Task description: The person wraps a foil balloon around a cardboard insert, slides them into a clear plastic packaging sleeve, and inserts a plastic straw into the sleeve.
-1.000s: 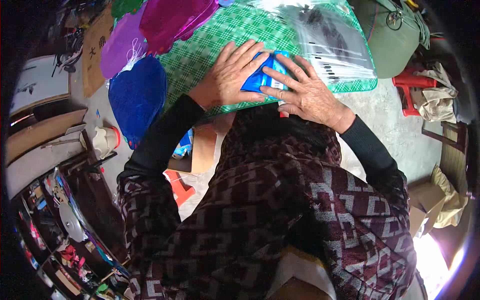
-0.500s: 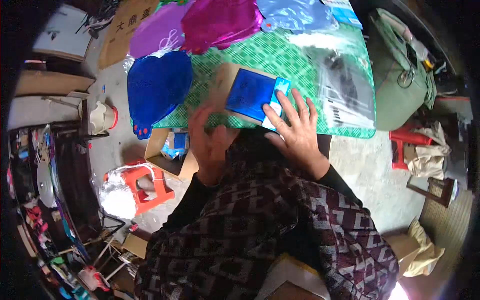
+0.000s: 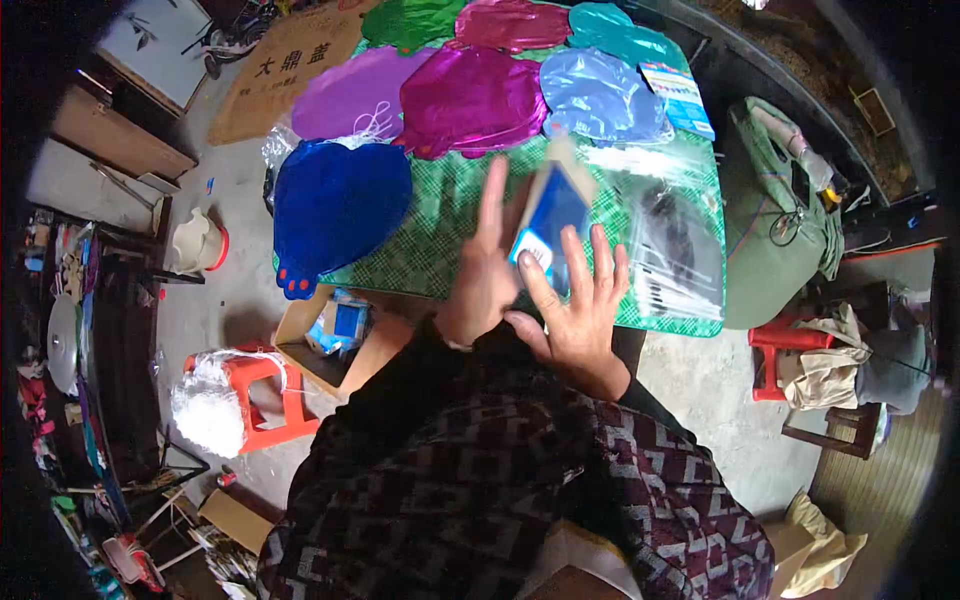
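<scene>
A flat blue packet (image 3: 562, 207) with a white and light-blue label lies tilted near the front edge of the green checked table (image 3: 440, 215). My right hand (image 3: 580, 320) rests over its near end, fingers spread. Just left of the packet is my left hand (image 3: 482, 280), blurred by motion, with one finger stretched forward; whether it touches the packet I cannot tell. Clear plastic sleeves (image 3: 678, 255) are stacked to the right. A dark blue foil piece (image 3: 342, 205) lies to the left.
More foil pieces in purple (image 3: 360, 95), magenta (image 3: 475, 100) and light blue (image 3: 603, 98) lie at the back. An open cardboard box (image 3: 370, 365) with blue packets and a red stool (image 3: 275, 400) stand at lower left. A green bag (image 3: 775, 230) is at right.
The view has shifted, showing more of the table's back. The blue packet has turned and looks narrower. My left hand has moved up beside it; my right hand stays at its labelled end.
</scene>
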Tool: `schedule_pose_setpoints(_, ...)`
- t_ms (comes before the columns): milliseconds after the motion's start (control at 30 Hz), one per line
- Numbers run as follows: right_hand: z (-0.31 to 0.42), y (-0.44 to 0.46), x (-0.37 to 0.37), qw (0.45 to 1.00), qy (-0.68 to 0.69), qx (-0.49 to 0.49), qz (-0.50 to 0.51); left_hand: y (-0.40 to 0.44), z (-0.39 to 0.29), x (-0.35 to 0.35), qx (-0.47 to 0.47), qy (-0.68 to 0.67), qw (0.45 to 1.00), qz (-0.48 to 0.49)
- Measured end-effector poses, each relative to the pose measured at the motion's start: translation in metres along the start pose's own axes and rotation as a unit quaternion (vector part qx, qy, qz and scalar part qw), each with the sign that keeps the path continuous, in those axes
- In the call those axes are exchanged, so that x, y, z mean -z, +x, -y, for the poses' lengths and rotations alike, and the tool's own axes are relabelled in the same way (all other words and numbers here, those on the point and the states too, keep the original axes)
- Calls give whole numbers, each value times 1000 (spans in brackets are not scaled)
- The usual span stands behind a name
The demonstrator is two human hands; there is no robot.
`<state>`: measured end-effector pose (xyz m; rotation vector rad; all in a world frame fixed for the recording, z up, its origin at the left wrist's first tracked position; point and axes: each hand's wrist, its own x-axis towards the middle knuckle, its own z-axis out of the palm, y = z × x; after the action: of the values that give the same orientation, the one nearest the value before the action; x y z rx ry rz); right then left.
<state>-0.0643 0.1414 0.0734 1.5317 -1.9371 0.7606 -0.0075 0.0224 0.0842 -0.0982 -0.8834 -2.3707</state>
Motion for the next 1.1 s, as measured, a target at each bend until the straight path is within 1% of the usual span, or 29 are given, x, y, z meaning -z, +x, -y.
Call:
schedule_pose_setpoints(33, 0, 3, -1, 1000, -3, 4, -1, 6, 1, -2, -4, -2, 1000, 3)
schedule_pose_setpoints(67, -2, 5, -2, 1000, -1, 5, 6, 11, 2, -4, 12, -34, 999, 16)
schedule_pose_setpoints(167, -9, 2, -2, 999, -5, -13, 36, 20, 14, -11, 81, -136, 986, 55)
schedule_pose_setpoints(200, -8, -5, 1, 999, -17, -28, 43, 14, 21, -13, 98, -146, 983, 57)
schedule_pose_setpoints(333, -25, -1, -3, 996, 38, -12, 74, 15, 33, -6, 117, -103, 987, -26)
schedule_pose_setpoints(367, -28, 1, -3, 996, 38, -12, 77, 14, 31, -4, 117, -104, 987, -27)
schedule_pose_setpoints(500, -34, 15, 6, 990, 73, 94, 74, 10, 11, 9, 164, -228, 958, -52)
schedule_pose_setpoints(533, -35, 17, 7, 989, 78, 96, 77, 9, 9, 17, 160, -228, 959, -57)
schedule_pose_setpoints(667, -41, 30, 14, 968, 124, 185, 114, 8, 15, 57, 221, -403, 888, 7)
schedule_pose_setpoints(700, -42, 34, 16, 966, 127, 193, 117, 8, 12, 57, 212, -405, 889, 8)
schedule_pose_setpoints(833, -41, 46, 27, 929, 132, 309, 156, 7, 1, 56, 219, -288, 931, 36)
schedule_pose_setpoints(867, -40, 50, 29, 927, 132, 313, 158, 6, -1, 54, 216, -290, 932, 36)
schedule_pose_setpoints(1000, -33, 63, 31, 908, 173, 349, 153, -1, -8, 43, 166, -158, 972, 58)
schedule_pose_setpoints(1033, -32, 65, 29, 907, 174, 351, 155, 0, -7, 43, 163, -159, 972, 56)
schedule_pose_setpoints(1100, -30, 69, 26, 906, 174, 353, 156, 8, -4, 43, 178, -202, 958, 100)
